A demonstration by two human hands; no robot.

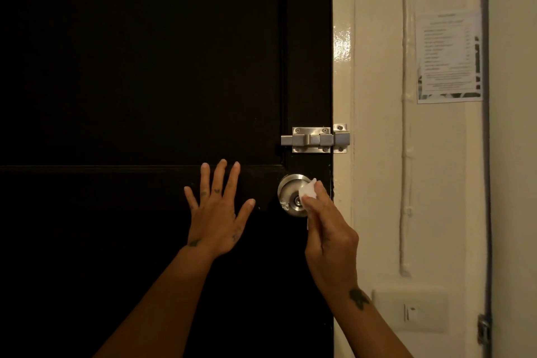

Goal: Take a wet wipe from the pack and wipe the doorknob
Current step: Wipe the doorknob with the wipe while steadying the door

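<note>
A round steel doorknob [289, 193] sits near the right edge of a black door [139, 67]. My right hand [329, 234] pinches a bunched white wet wipe [308, 190] and presses it against the knob's right side, covering part of the knob. My left hand [216, 212] lies flat on the door to the left of the knob, fingers spread, holding nothing. The wipe pack is not in view.
A steel slide bolt [316, 139] is fixed just above the knob, reaching onto the cream door frame [343, 81]. On the wall to the right hang a printed notice [449, 57], a painted pipe [406, 125] and a light switch [411, 312].
</note>
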